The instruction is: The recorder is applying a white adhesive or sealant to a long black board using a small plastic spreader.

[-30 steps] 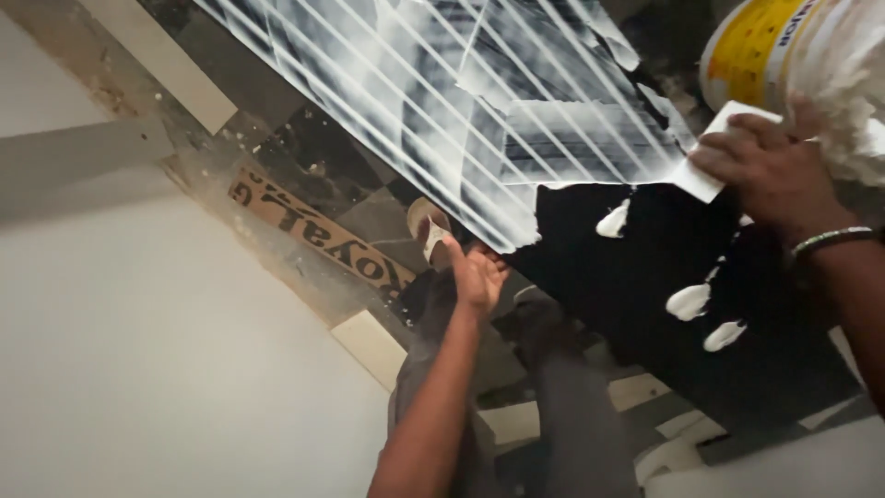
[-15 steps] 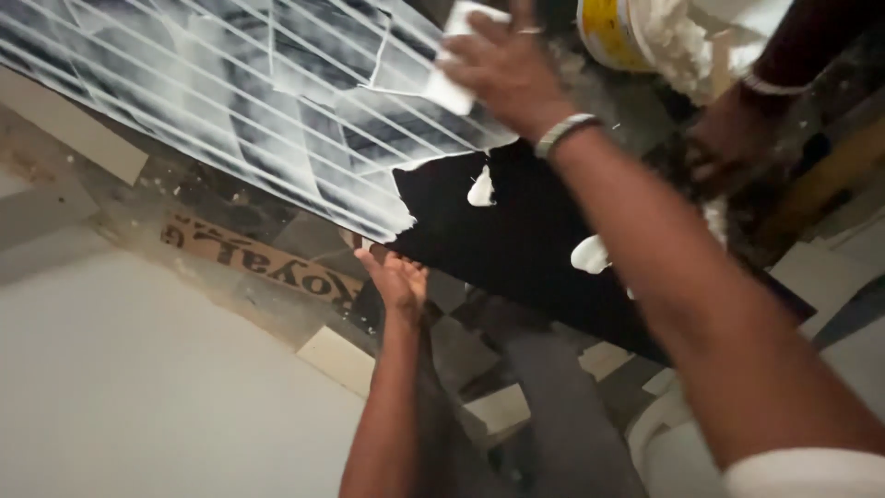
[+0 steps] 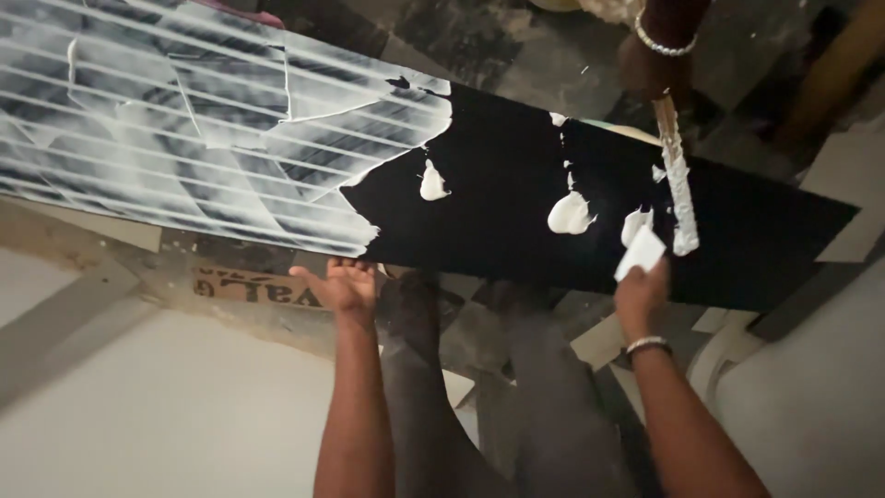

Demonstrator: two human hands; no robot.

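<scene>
Head view, looking down. Left hand [image 3: 343, 286] cupped under the near edge of a long black board [image 3: 516, 184], fingers curled up against that edge, steadying it from below. Right hand [image 3: 643, 297] pinching a small white flat scraper [image 3: 640, 252] between thumb and fingertips, the card standing up above the fingers and touching the board's near right part, just beside a blob of white paste [image 3: 570, 214]. Board's long axis running left to right, dipping slightly toward the right, its right end pointing off toward pale tile offcuts [image 3: 853, 212]. Left half coated in combed white adhesive [image 3: 184, 138], ridged in even parallel lines; right half bare, smooth, matt black, dotted with soft wet dollops. Another person's hand [image 3: 659, 55] above, wearing a bangle, with a paste-smeared stick [image 3: 675, 175] hanging down onto the board. Dusty, gritty floor beneath.
</scene>
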